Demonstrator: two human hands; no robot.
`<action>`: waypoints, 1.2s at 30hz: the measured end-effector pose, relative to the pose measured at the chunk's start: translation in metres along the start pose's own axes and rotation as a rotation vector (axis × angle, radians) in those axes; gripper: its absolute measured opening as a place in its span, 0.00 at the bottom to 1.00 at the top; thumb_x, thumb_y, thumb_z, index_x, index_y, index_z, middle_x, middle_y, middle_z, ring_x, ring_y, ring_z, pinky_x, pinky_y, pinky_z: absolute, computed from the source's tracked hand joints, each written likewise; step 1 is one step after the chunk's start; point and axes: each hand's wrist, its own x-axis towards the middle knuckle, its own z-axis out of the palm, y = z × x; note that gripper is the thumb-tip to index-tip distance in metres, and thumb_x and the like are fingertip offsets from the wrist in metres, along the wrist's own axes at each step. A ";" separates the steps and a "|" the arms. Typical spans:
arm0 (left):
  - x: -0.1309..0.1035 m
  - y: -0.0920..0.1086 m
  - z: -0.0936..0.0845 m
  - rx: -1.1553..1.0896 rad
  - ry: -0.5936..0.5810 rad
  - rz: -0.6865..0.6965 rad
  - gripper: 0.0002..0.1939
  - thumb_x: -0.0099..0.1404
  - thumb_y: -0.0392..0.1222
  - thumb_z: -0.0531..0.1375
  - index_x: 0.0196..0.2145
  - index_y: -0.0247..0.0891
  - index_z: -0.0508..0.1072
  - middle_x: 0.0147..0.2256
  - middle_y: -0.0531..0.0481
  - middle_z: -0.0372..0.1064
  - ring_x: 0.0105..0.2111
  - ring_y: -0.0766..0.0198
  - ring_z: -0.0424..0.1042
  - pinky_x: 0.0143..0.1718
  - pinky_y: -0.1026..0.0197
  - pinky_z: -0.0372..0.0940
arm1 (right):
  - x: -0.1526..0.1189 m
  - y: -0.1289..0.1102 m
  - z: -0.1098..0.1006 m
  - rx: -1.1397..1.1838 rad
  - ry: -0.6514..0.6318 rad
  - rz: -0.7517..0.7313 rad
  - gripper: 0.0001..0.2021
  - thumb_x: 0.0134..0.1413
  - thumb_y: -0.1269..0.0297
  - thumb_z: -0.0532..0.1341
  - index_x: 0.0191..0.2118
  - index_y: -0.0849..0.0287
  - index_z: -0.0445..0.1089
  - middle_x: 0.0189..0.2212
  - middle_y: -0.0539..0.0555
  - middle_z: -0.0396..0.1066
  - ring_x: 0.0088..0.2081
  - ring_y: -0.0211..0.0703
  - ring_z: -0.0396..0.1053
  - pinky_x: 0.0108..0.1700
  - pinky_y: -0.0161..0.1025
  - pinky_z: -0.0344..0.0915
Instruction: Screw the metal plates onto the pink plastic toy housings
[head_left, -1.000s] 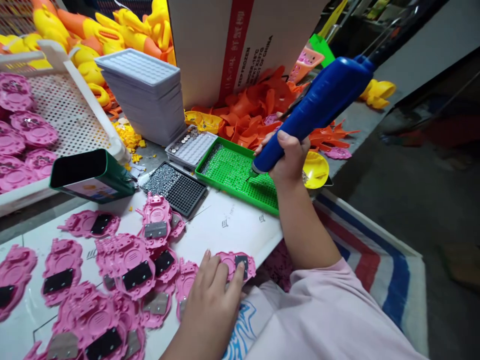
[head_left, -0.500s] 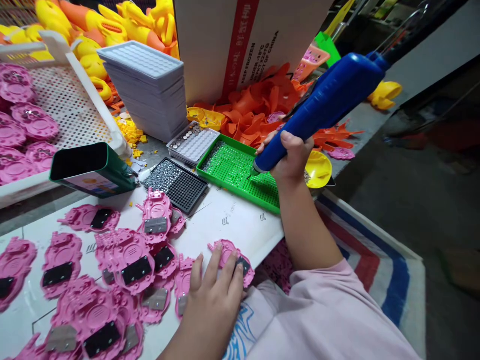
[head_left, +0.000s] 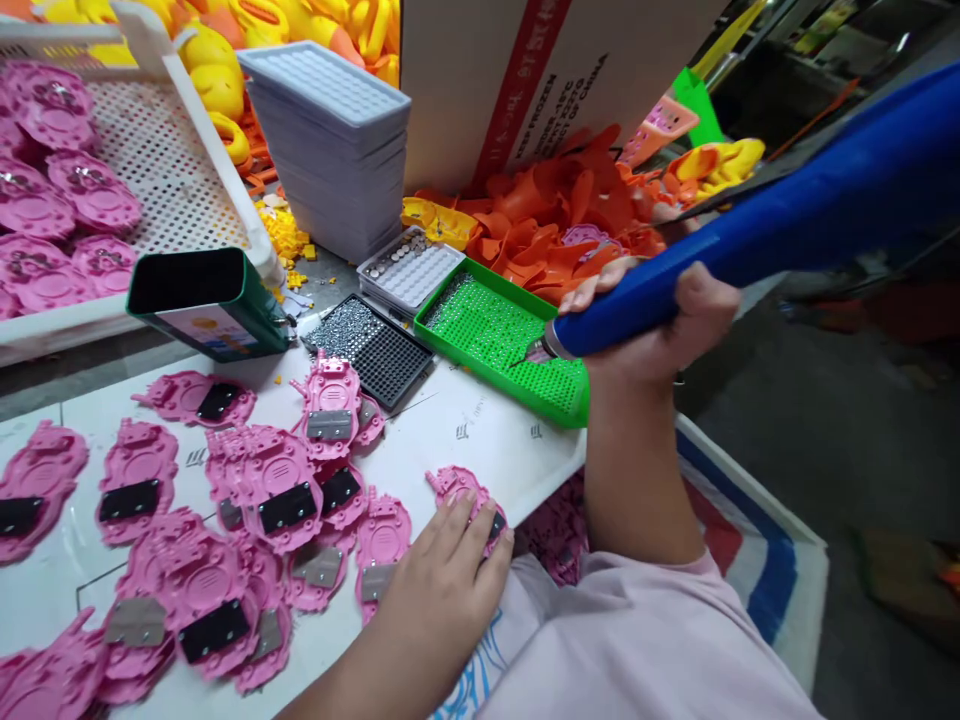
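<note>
My right hand [head_left: 664, 320] is wrapped round a blue electric screwdriver [head_left: 720, 250], which leans down to the left. Its tip is over the green perforated tray [head_left: 487, 335] of small screws. My left hand [head_left: 457, 560] lies with its fingers spread on a pink plastic part [head_left: 457, 485] with a black plate, at the table's front edge. Left of that hand, a pink part with a grey plate [head_left: 382, 540] rests on the white board. A black tray [head_left: 390, 355], partly filled with screws, sits beside the green one.
More pink parts [head_left: 262, 480] cover the board's left side. Behind them stand a dark green container [head_left: 214, 310], a white perforated basket [head_left: 180, 170], stacked white trays [head_left: 337, 160] and a cardboard box [head_left: 465, 90]. Orange pieces [head_left: 540, 210] lie behind the green tray.
The camera view has shifted. The screwdriver is tilted lower and its tip now shows over the green tray. My left hand remains on the same pink part, its fingers closer together.
</note>
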 end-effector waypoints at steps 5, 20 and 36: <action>-0.001 0.002 0.000 -0.065 -0.103 -0.015 0.15 0.67 0.33 0.52 0.49 0.33 0.70 0.52 0.39 0.69 0.51 0.52 0.69 0.49 0.51 0.67 | -0.050 -0.004 0.022 0.089 -0.132 0.051 0.28 0.34 0.49 0.68 0.47 0.44 0.65 0.26 0.50 0.67 0.29 0.50 0.70 0.30 0.51 0.69; 0.002 0.006 0.003 -0.116 -0.063 -0.075 0.12 0.67 0.33 0.54 0.47 0.33 0.71 0.49 0.42 0.71 0.48 0.55 0.71 0.51 0.51 0.67 | -0.088 0.010 0.060 0.246 -0.218 -0.036 0.16 0.43 0.53 0.64 0.39 0.52 0.68 0.24 0.49 0.67 0.24 0.42 0.67 0.27 0.43 0.66; 0.003 0.009 0.010 -0.150 -0.024 -0.111 0.09 0.64 0.34 0.59 0.43 0.32 0.72 0.43 0.45 0.72 0.44 0.56 0.70 0.51 0.53 0.65 | -0.101 0.014 0.068 0.168 -0.247 -0.110 0.22 0.47 0.55 0.64 0.49 0.53 0.65 0.26 0.51 0.66 0.26 0.42 0.65 0.27 0.43 0.65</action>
